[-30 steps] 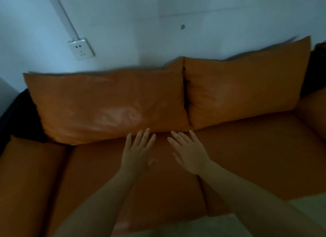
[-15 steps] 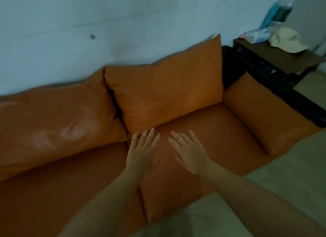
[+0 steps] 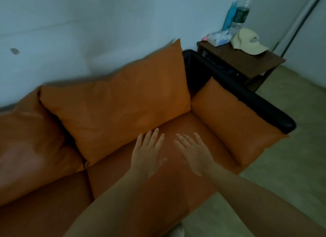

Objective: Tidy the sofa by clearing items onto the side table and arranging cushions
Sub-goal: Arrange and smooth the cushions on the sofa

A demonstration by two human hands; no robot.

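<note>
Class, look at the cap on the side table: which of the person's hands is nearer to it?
Right. The right hand hovers over the seat nearer the cap; the left hand lies beside it, farther away.
</note>
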